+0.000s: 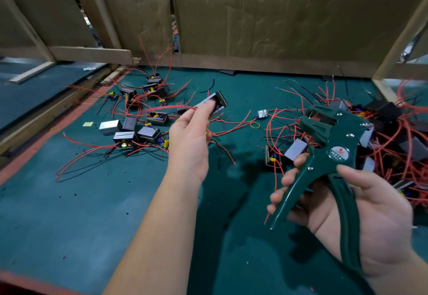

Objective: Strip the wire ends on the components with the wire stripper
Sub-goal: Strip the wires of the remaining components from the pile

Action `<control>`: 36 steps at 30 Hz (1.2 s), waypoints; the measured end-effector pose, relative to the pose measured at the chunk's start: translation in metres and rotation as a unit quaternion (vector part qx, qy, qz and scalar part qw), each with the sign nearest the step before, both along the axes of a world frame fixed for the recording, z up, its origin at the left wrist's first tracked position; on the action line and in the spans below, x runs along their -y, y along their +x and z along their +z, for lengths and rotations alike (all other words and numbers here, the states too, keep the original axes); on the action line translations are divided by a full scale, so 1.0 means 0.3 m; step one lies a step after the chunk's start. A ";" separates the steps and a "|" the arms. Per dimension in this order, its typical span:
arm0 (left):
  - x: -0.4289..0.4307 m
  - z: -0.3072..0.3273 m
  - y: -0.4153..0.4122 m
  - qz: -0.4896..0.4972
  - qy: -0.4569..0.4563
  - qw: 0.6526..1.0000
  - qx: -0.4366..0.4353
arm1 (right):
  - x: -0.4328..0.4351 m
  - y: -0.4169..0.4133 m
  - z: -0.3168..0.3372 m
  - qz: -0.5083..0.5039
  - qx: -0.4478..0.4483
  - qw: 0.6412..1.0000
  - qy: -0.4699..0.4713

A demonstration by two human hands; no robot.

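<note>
Hovering over green mat (69,213) by cardboard wall (278,23), left hand (188,141) pinches component (218,102), right hand (361,204) grips wire stripper (333,137).

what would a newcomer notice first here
The green wire stripper, gripped in the right hand at lower right, stands out first. At centre the left hand holds up a small component trailing red wires. Tangles of like parts lie on the green mat: a left heap and a denser right heap.
</note>
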State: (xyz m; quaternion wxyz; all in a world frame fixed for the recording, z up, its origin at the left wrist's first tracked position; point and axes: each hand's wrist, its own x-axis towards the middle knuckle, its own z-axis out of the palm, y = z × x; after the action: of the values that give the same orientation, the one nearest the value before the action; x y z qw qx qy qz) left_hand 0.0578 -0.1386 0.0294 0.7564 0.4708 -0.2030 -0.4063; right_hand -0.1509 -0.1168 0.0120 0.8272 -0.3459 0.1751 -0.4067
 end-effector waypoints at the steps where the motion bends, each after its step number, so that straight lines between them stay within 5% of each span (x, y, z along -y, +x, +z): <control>1: 0.001 -0.005 0.003 -0.002 0.015 1.000 0.020 | 0.001 -0.001 -0.001 0.002 0.002 1.000 0.001; 12: -0.004 -0.020 0.000 -0.030 0.053 0.996 0.061 | 0.012 -0.008 -0.017 0.033 0.044 0.998 0.013; 21: 0.000 -0.008 0.010 -0.041 -0.004 0.997 -0.066 | 0.011 -0.001 -0.013 0.002 -0.002 1.000 -0.001; 31: 0.008 -0.021 0.008 -0.053 -0.026 0.998 -0.016 | 0.026 -0.001 -0.040 0.075 0.110 0.988 0.076; 32: 0.014 -0.033 0.007 -0.031 -0.017 0.999 0.021 | 0.028 -0.005 -0.044 0.081 0.131 0.983 0.103; 34: 0.033 -0.058 0.015 0.015 0.035 0.973 0.230 | 0.028 -0.005 -0.054 0.105 0.149 0.972 0.147; 36: 0.045 -0.079 0.016 -0.030 0.083 0.890 0.448 | 0.026 -0.001 -0.063 0.124 0.158 0.966 0.160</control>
State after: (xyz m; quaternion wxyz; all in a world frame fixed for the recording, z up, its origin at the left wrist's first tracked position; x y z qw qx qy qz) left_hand 0.0627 -0.1519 0.0056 0.5307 0.6576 -0.4999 -0.1900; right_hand -0.1511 -0.1246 -0.0068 0.9329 -0.1591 0.0604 -0.3173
